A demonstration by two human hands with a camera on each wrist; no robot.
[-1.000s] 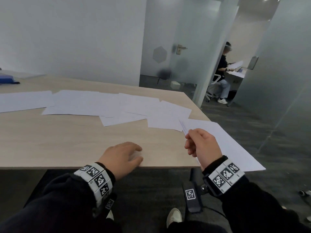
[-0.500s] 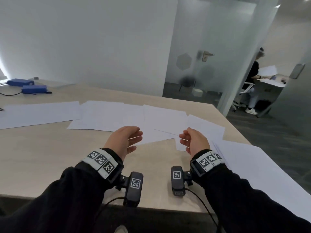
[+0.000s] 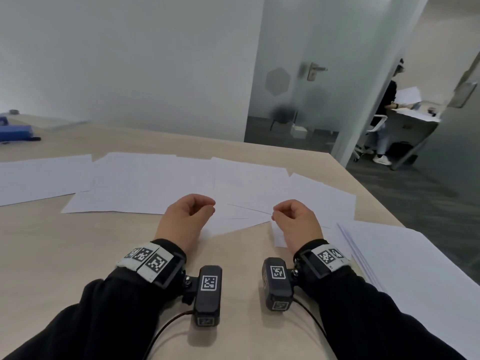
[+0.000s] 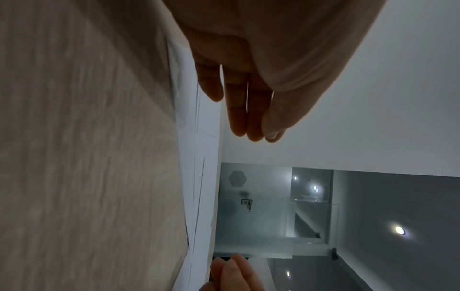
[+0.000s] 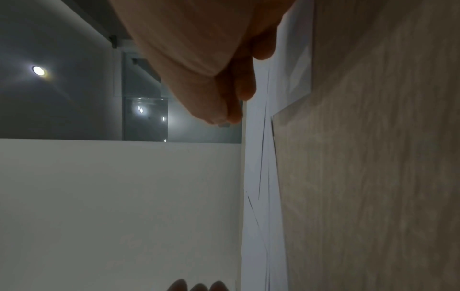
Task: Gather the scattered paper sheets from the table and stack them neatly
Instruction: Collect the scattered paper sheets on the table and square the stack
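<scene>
Several white paper sheets (image 3: 155, 183) lie overlapping across the middle of the wooden table (image 3: 65, 255), and one more sheet (image 3: 39, 178) lies at the left. A loose pile of sheets (image 3: 415, 268) sits at the table's right front corner. My left hand (image 3: 211, 206) hovers over the near edge of the scattered sheets with loosely curled fingers and holds nothing. My right hand (image 3: 274, 213) hovers beside it, thumb close to the fingertips, just above a sheet edge. The left wrist view shows relaxed fingers (image 4: 248, 128) above paper. In the right wrist view the fingertips (image 5: 224, 118) are bunched, just clear of the paper.
Blue boxes (image 3: 15, 131) stand at the far left of the table. The table's right edge (image 3: 376, 193) drops to dark carpet. Behind it is a frosted glass door (image 3: 298, 87), and a person (image 3: 387, 105) sits at another desk holding paper.
My right hand has let go of the sheet it held, which now lies on the pile at the right. Both hands have moved forward over the scattered sheets.
</scene>
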